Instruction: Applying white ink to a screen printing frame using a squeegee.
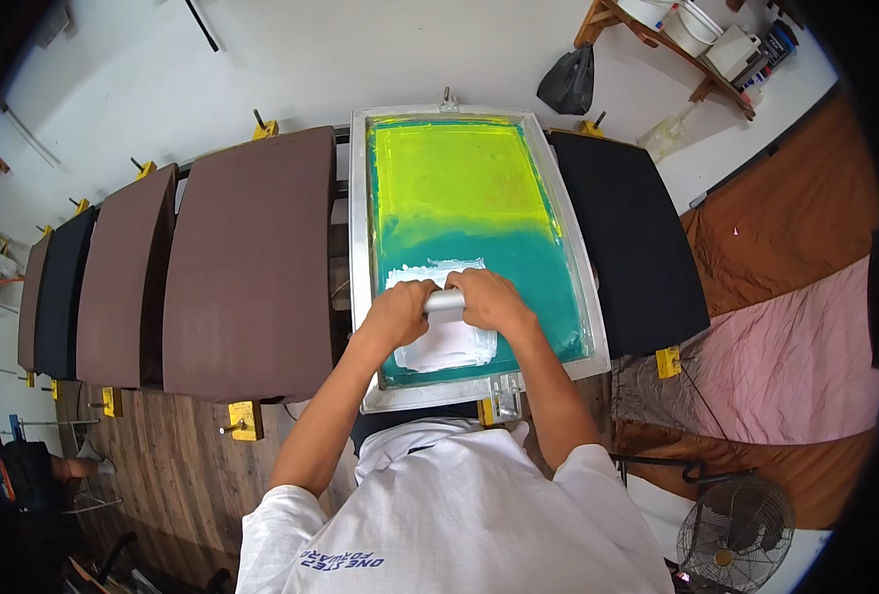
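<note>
In front of me lies a screen-printing frame (pixel 588 297) with a silver metal rim. Its mesh (pixel 449 178) is yellow-green in the far part and teal in the near part. White ink (pixel 430 351) covers a roughly square patch in the near half. Above that patch, both my hands grip a squeegee with a silver bar handle (pixel 446 301). My left hand (pixel 400 312) closes round the handle's left end, and my right hand (pixel 489 299) round its right end. The squeegee's blade is not visible from here.
Brown-covered boards (pixel 251 267) stand in a row to the left; a black-covered board (pixel 628 238) adjoins the frame's right side. Yellow clamps (pixel 244 421) stick out below the boards. A fan (pixel 734 535) is at lower right, beside hanging brown and pink fabric (pixel 796 356). A shelf (pixel 677 45) holds containers.
</note>
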`<state>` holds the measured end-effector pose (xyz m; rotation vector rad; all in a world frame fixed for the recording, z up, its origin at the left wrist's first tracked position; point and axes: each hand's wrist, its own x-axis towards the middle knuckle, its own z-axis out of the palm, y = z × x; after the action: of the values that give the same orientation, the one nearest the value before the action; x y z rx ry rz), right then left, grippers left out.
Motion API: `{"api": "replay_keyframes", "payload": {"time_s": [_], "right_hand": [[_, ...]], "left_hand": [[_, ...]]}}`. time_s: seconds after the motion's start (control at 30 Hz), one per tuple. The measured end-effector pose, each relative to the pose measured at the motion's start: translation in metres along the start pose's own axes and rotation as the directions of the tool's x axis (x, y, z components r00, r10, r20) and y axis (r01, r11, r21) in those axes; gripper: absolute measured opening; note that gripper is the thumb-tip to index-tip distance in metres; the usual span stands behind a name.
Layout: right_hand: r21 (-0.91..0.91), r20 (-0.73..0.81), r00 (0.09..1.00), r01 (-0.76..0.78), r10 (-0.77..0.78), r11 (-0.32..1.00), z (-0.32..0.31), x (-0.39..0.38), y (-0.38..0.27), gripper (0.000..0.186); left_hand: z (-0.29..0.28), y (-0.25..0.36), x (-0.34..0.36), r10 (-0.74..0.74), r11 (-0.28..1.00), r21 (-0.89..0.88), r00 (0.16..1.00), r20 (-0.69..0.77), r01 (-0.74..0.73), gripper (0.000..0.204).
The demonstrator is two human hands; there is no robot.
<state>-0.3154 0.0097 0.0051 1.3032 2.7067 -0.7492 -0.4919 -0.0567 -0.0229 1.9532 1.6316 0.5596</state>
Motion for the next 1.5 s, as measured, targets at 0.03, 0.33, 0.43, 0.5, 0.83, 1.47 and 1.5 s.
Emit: {"api": "replay_keyframes", "payload": {"time_s": [0.03, 0.33, 0.43, 0.5, 0.83, 1.47, 1.5], "right_hand": [[-0.009, -0.013, 1.000, 0.002, -0.002, 1.000, 0.004, -0.002, 0.001, 0.033], [0.022, -0.228, 0.974, 0.025, -0.019, 0.999, 0.057, -0.092, -0.026, 0.045], [0.028, -0.134, 0.991, 0.006, -0.002, 1.000, 0.049, -0.101, -0.030, 0.035], [0.028, -0.094, 0.996, 0.013, -0.010, 1.000, 0.033, -0.094, -0.030, 0.035], [0.001, -0.034, 0.999, 0.030, -0.029, 1.000, -0.001, 0.019, -0.002, 0.036], [-0.035, -0.028, 0.997, 0.071, -0.072, 0.997, 0.003, -0.028, -0.008, 0.031], [-0.036, -0.063, 0.995, 0.070, -0.073, 0.997, 0.004, -0.016, -0.003, 0.027]], "left_hand": [[0.003, 0.002, -0.003, 0.018, 1.000, 0.024, 0.999, -0.029, -0.017, 0.036], [0.037, 0.041, -0.088, 0.001, 1.000, -0.027, 0.996, -0.087, -0.003, 0.050], [0.032, 0.056, -0.095, -0.079, 0.996, -0.046, 0.997, -0.022, 0.078, 0.049], [0.015, 0.063, -0.083, -0.115, 0.991, -0.066, 0.991, 0.069, 0.120, 0.048], [-0.008, 0.000, 0.008, -0.098, 0.994, 0.043, 0.995, -0.023, 0.099, 0.042], [0.000, 0.029, -0.031, -0.077, 0.995, -0.061, 0.997, -0.005, 0.077, 0.041], [-0.004, 0.026, -0.018, -0.110, 0.992, -0.068, 0.994, 0.004, 0.110, 0.040]]}}
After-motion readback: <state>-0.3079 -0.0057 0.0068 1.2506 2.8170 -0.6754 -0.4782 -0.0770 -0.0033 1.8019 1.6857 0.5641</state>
